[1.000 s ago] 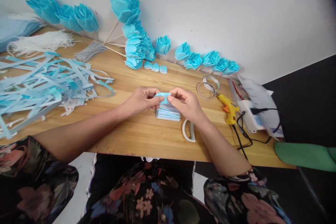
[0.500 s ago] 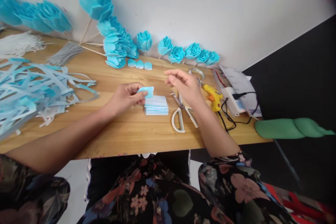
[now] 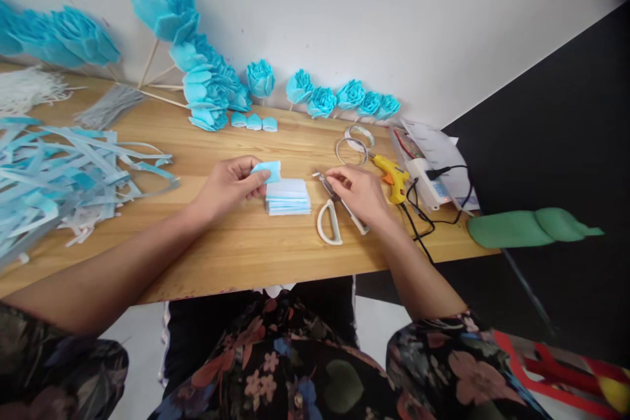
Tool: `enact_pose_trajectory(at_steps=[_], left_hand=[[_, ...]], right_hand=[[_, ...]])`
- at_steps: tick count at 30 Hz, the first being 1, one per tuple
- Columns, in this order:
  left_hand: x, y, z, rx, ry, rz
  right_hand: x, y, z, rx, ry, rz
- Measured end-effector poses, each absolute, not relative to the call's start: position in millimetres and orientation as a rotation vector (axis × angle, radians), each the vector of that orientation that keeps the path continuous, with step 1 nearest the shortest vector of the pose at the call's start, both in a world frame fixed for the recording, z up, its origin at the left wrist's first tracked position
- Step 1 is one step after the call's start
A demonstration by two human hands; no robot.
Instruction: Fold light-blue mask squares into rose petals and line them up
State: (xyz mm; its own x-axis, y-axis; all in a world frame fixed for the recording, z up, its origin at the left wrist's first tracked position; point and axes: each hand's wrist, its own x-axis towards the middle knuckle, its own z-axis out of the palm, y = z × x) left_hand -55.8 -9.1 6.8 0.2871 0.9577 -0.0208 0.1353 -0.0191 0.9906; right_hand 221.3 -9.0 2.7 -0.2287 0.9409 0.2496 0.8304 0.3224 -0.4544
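Note:
A small folded light-blue fabric piece (image 3: pixel 270 171) is pinched between the thumb and fingers of my left hand (image 3: pixel 231 185). Just right of and below it lies a neat stack of white and light-blue fabric pieces (image 3: pixel 288 198). My right hand (image 3: pixel 360 193) is down at the white-handled scissors (image 3: pixel 329 223), fingers curled together at the blades and covering part of them. The scissors lie flat with their loops toward me. Three small cut blue pieces (image 3: pixel 253 121) rest in a row farther back.
Blue fabric flowers (image 3: pixel 207 92) on sticks line the wall. Tangled strips (image 3: pixel 63 170) and grey wires (image 3: pixel 108 105) lie at left. Rightward are tape rolls (image 3: pixel 361 138), a yellow glue gun (image 3: pixel 394 177), a power strip (image 3: pixel 430 184) with cords, and a green bottle (image 3: pixel 522 228) by the table edge.
My right hand has come down from above the scissors to their blades, its fingers drawing together. My left hand keeps the blue piece almost in place. The view has shifted slightly.

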Motion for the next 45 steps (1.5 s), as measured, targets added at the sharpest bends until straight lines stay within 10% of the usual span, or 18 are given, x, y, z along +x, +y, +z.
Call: enact_pose_trajectory(at_steps=[18,45], left_hand=[[-55,-11,7,1.409,1.072,0.902],[-53,-10,1,1.278,0.864,0.828]], right_hand=[[215,3,-22,-1.557,-1.622,0.654],[154,-1,6,-0.657,-2.25,-0.245]])
